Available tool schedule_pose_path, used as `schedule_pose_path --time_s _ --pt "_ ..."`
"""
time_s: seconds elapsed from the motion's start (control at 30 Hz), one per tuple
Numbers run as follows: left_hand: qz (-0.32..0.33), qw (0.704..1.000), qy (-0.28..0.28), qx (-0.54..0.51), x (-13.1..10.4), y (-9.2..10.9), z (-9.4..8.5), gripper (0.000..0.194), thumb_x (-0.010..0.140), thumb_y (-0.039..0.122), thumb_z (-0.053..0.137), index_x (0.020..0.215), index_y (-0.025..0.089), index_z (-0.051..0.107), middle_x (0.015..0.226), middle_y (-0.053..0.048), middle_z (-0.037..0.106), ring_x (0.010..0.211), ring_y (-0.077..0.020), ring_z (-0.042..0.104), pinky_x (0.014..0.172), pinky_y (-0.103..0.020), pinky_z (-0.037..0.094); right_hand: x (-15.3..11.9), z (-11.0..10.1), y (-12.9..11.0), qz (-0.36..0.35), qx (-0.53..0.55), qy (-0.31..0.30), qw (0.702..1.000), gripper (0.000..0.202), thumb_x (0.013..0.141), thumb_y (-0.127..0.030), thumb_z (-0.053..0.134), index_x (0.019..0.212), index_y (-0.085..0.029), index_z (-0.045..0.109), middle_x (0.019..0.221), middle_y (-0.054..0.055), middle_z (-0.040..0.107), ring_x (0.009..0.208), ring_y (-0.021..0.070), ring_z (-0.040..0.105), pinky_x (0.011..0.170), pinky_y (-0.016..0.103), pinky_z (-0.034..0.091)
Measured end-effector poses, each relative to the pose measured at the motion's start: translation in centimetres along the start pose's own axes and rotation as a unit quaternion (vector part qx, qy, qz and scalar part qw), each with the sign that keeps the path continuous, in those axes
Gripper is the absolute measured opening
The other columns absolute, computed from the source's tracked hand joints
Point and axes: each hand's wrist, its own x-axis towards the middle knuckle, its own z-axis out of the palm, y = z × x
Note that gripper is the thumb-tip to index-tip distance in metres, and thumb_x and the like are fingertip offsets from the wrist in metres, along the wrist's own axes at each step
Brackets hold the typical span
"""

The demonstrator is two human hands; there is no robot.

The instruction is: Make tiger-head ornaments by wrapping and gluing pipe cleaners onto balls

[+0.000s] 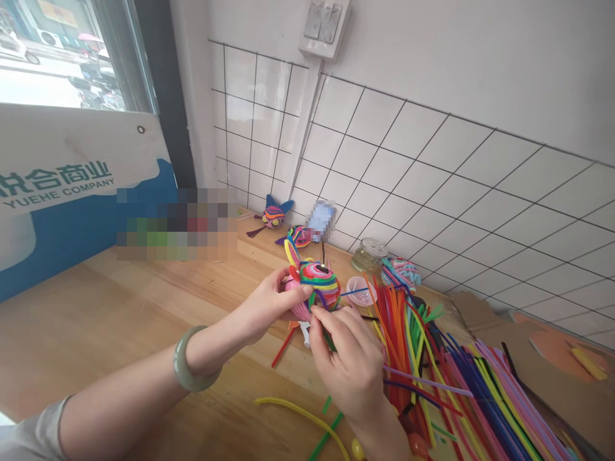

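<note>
Between my hands is a colorful pipe-cleaner animal head (319,276), wound in pink, green, red and yellow stripes, with a dark eye and an upright yellow-edged ear. My left hand (276,301) grips it from the left, thumb across the front. Thumb and forefinger of my right hand (348,352) pinch together at its lower front, by a short dark purple and green strand (319,299). Exactly what the fingertips hold there is partly hidden. A pale green bangle (185,365) circles my left wrist.
Many loose pipe cleaners (500,384) spread over the right of the wooden table (144,326). Behind are a glass jar (368,256), a small pink dish (361,292) and finished pipe-cleaner figures (273,216). A wire grid (384,137) covers the wall.
</note>
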Motion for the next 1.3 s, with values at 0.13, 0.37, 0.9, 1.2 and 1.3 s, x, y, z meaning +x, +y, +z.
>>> schedule_pose_path --time_s 0.13,0.37,0.9,1.2,1.3 --pt "0.000 1.000 -0.007 -0.007 0.00 -0.05 -0.06 0.058 0.074 0.046 0.078 0.116 0.012 0.056 0.085 -0.005 0.067 0.077 -0.0173 0.064 0.067 -0.027 0.055 0.01 -0.06 -0.02 0.002 0.000 -0.004 1.000 0.014 0.087 -0.002 0.063 0.097 -0.011 0.065 0.072 0.007 0.067 0.068 0.0180 0.061 0.067 0.034 0.053" --pt "0.005 1.000 -0.017 -0.009 0.03 -0.19 -0.14 0.054 0.077 0.043 0.076 0.116 0.012 0.056 0.093 -0.006 0.067 0.078 -0.0150 0.064 0.068 -0.025 0.055 0.02 -0.02 -0.06 0.000 0.000 -0.002 1.000 0.016 0.087 -0.002 0.063 0.099 -0.012 0.065 0.072 0.007 0.066 0.067 0.0180 0.061 0.065 0.034 0.053" --pt "-0.007 1.000 -0.007 -0.009 -0.02 0.11 0.05 0.058 0.072 0.045 0.080 0.114 0.014 0.057 0.074 -0.001 0.064 0.064 -0.0121 0.058 0.064 -0.025 0.054 0.07 -0.03 -0.14 0.004 0.000 -0.001 1.000 0.016 0.088 -0.003 0.060 0.100 -0.013 0.065 0.072 0.006 0.066 0.067 0.0168 0.061 0.065 0.033 0.054" --pt "-0.010 1.000 -0.012 -0.017 -0.05 0.18 0.13 0.057 0.070 0.048 0.081 0.110 0.014 0.060 0.079 -0.002 0.065 0.070 -0.0151 0.062 0.066 -0.027 0.054 0.06 0.00 -0.17 0.007 -0.001 0.005 1.000 0.016 0.088 -0.003 0.060 0.100 -0.014 0.065 0.071 0.005 0.066 0.066 0.0166 0.061 0.064 0.033 0.054" --pt "-0.010 1.000 -0.015 -0.021 -0.01 0.11 0.14 0.058 0.071 0.049 0.080 0.113 0.014 0.060 0.076 -0.001 0.063 0.072 -0.0159 0.063 0.065 -0.026 0.054 0.11 -0.06 -0.09 0.000 -0.009 0.006 1.000 0.015 0.088 -0.003 0.060 0.098 -0.014 0.065 0.071 0.005 0.067 0.066 0.0167 0.062 0.065 0.033 0.054"
